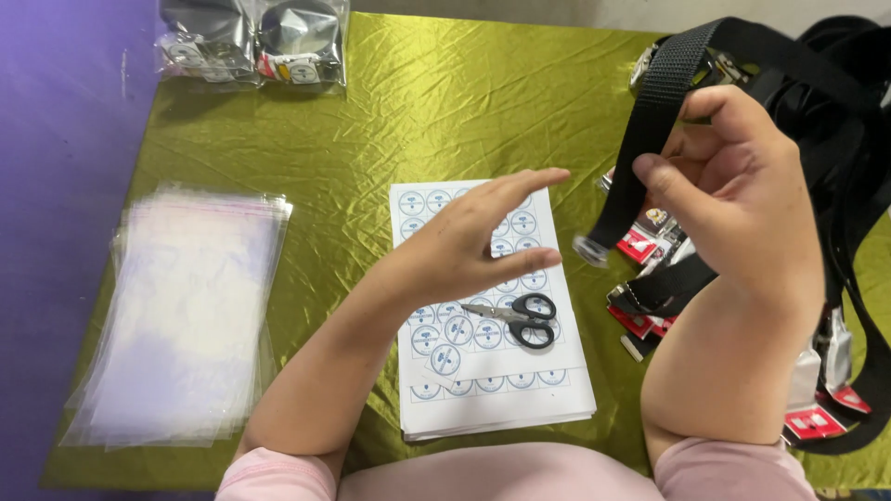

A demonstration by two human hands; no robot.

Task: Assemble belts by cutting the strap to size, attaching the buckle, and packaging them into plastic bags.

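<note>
Black webbing strap (640, 139) pinched between thumb and fingers of right hand (733, 186), raised above the right side of the table, hanging down from the grip with a small round sticker (588, 250) at its lower end. Upper part of the strap running up to a metal buckle (650, 63) near the top right. Left hand (473, 243) open and empty, fingers stretched flat and together, hovering over a stack of white sheets printed with round blue stickers (492, 371), touching nothing. Small black-handled scissors (520, 317) lying on the sheets just below the left hand, blades pointing left. Under and to the right of the right hand, a heap of more black straps (854, 186) with red and white tags (817, 422). At far left, a pile of clear plastic bags (176, 315), well apart from both hands. At top left, packed bags holding dark items (255, 42). All resting on a wrinkled olive-green cloth (371, 139) covering the table, with a purple surface (56, 186) beyond its left edge. Pale pink sleeves (278, 475) visible at the bottom edge.
</note>
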